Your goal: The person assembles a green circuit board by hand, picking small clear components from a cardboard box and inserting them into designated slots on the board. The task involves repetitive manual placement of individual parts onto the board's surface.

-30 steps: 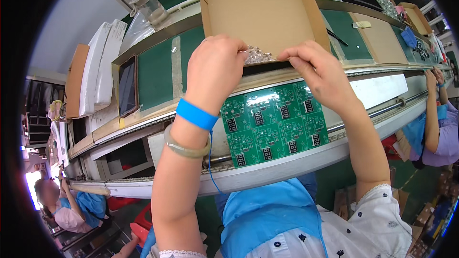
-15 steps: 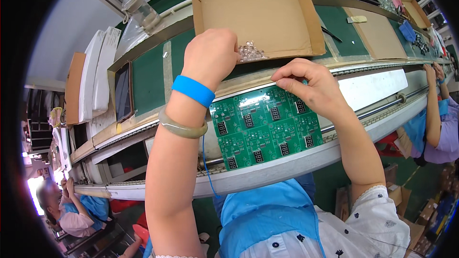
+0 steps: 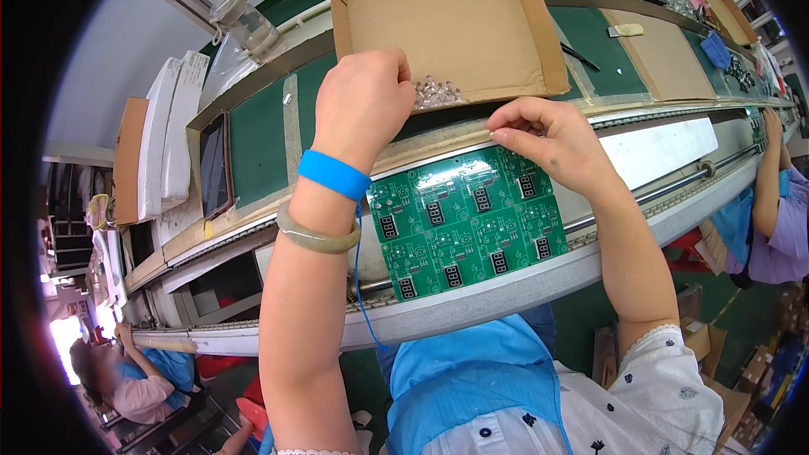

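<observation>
My left hand (image 3: 364, 94), with a blue band and a bangle at its wrist, is curled at the near left corner of a shallow cardboard box (image 3: 447, 17). A small pile of clear components (image 3: 436, 93) lies there beside its fingers. The fingertips and anything in them are hidden. Above the far edge of a green circuit board panel (image 3: 459, 227), my right hand (image 3: 552, 141) pinches thumb and forefinger together. Whatever is between them is too small to name. Several black digit displays sit on the panel, which lies across the rails.
A metal conveyor rail (image 3: 472, 297) runs along the near side. Left stand a dark tablet-like thing (image 3: 216, 164), white foam slabs (image 3: 179, 135) and a clear jar (image 3: 244, 24). A brush-like tool (image 3: 626, 30) lies right. Other people work at both ends.
My right hand has risen slightly off the panel's far edge, its thumb and forefinger closer together. My left hand stays by the component pile. The whole view has shifted a little.
</observation>
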`<state>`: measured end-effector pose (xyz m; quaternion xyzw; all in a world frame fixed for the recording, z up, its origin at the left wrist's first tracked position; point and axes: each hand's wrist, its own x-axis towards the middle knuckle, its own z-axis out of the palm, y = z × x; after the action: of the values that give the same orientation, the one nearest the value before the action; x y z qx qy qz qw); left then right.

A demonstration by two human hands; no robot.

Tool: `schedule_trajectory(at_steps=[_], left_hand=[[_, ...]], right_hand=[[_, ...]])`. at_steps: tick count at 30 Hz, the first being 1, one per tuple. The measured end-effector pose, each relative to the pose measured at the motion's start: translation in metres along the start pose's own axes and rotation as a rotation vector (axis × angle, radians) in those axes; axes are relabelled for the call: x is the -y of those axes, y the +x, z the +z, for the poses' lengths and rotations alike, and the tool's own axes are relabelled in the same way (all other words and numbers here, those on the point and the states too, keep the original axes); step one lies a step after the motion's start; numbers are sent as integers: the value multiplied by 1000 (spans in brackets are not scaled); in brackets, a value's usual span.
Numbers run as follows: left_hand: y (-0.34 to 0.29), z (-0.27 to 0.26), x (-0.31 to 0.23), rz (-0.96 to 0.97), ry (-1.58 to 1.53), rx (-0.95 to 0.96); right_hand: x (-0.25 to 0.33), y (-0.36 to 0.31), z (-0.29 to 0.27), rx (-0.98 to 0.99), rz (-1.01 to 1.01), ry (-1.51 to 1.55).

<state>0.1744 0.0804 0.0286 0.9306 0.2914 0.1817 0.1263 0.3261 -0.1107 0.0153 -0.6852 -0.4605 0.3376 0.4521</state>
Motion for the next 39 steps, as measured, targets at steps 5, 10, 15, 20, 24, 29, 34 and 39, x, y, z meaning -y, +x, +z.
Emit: schedule_trajectory(at_steps=[5, 10, 15, 20, 24, 29, 34, 39], left_hand=[[-2, -9, -2, -42, -188, -49], [-13, -21, -8, -114, -466, -42], [-42, -35, -26, -284, -793, 63], [-68, -28, -30, -393, -974, 187], [-80, -14, -25, -444, -1016, 215], [-83, -10, -24, -463, -1045, 234], [-84, -8, -25, -473, -1069, 231], [-85, -7, -25, -477, -1052, 232]], right_hand=[[-3, 1, -1, 146, 45, 144], [-3, 0, 2, 157, 44, 157], [0, -1, 1, 176, 35, 93], [-5, -3, 7, 121, -95, -140], [-5, -6, 14, 102, -244, -409], [-5, -7, 16, 92, -303, -549], [-4, -9, 18, 70, -332, -609], [-4, -10, 21, 49, -379, -649]])
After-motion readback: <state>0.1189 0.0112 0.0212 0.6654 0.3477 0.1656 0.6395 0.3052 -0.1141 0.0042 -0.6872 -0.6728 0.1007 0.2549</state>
